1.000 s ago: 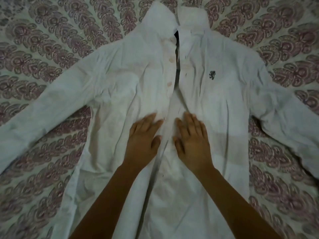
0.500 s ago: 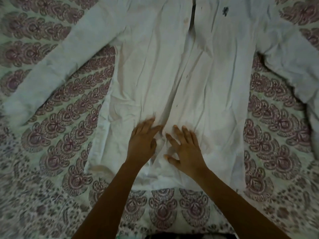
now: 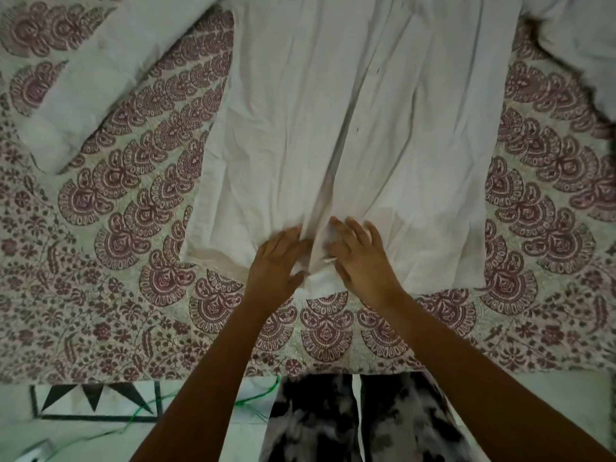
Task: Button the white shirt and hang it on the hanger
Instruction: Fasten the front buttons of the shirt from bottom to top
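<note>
The white shirt (image 3: pixel 366 128) lies front-up on the bed, and only its lower body and both sleeves are in view. Both hands are at its bottom hem, on either side of the front opening. My left hand (image 3: pixel 275 265) lies with straight fingers on the left front panel, its fingertips at the fold of the placket. My right hand (image 3: pixel 361 261) rests with spread fingers on the right panel, its thumb against the placket edge. The cloth bunches up between the two hands. No hanger is in view.
A bedspread (image 3: pixel 116 261) printed with maroon paisley covers the bed; its near edge (image 3: pixel 166 378) runs across the lower frame. Below it are a pale floor with a black triangle pattern (image 3: pixel 93 400), a green cord (image 3: pixel 253 400) and my legs in black-and-white trousers (image 3: pixel 360 421).
Both hands have slid down the shirt front from chest height to the bottom hem. The view has tilted down, so the collar and logo have left the frame.
</note>
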A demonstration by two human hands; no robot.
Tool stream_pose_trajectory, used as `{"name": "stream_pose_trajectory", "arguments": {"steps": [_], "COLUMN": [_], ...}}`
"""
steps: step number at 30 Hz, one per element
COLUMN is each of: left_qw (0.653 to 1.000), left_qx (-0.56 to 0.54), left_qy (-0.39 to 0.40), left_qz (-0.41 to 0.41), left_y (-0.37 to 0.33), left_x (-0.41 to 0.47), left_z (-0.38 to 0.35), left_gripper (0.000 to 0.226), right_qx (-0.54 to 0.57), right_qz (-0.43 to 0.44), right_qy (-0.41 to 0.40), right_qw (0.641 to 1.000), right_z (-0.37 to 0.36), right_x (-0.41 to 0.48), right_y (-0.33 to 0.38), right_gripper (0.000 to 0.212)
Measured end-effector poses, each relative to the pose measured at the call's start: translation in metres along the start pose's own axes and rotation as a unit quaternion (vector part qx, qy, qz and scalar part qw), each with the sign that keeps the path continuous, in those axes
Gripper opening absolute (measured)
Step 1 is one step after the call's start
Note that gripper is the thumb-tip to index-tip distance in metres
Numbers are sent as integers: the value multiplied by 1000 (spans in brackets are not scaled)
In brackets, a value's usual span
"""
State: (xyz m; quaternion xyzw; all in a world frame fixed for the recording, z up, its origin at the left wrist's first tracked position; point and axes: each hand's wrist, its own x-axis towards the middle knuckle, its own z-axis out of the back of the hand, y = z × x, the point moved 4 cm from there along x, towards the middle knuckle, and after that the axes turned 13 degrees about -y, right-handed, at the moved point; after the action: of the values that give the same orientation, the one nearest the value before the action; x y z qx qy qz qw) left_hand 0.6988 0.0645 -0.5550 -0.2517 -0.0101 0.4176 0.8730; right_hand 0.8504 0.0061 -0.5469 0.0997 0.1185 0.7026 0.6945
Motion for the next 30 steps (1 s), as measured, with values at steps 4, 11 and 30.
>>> {"name": "stream_pose_trajectory", "arguments": {"steps": [4,11,30], "left_qw": [996,997,997], "left_qx": [59,-33,-37], "left_qy": [-63,-56,-34], "left_qz": [10,26,-60], "left_y": [-13,-28,-36], "left_x": [10,12,-9], "left_z": [7,20,-4], "left_gripper": [42,16,30], "right_qx": [12,74,33], "right_qz": [79,32,-102], "right_qy": [7,26,-37], "right_qw": [997,996,994], "right_z": [9,26,7], "right_x": [-23,-48,-59], "right_y": [-12,-24,-23], "right_gripper": [49,43,53]}}
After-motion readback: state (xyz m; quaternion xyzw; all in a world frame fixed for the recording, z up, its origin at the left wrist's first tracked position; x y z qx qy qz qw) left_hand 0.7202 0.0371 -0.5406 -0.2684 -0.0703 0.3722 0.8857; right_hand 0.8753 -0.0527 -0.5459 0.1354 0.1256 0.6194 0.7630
